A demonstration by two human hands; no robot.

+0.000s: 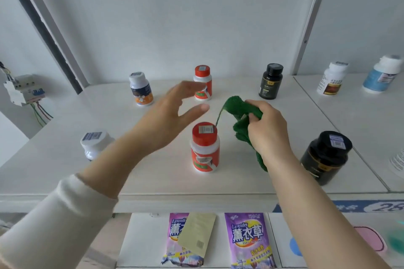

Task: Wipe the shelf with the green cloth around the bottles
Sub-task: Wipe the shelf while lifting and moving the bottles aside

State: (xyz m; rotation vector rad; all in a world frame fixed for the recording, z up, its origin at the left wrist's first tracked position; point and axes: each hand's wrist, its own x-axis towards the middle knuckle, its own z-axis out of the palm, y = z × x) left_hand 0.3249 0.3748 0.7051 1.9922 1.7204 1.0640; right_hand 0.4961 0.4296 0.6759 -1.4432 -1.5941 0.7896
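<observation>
Above a white shelf (153, 172) of pill bottles, the right hand (267, 129) is gripping a bunched green cloth (238, 111) while the left hand (168, 116) is hovering open-fingered, holding nothing; flattening the cloth first would probably wipe better.

Single view, head-worn and wide-angle. It stands at the front edge of the white shelf (65, 120) and looks forward and down across it, facing the back wall (175, 17) at 12 o'clock. Range is close: both forearms enter from the bottom of the frame, with the left hand (172, 111) and right hand (269, 129) near centre. The uprights (43, 28) at 11 and 1 o'clock appear slanted. A lower shelf (144, 236) shows at 6 o'clock, and the adjoining bay (360, 111) runs off at 3 o'clock.
</observation>
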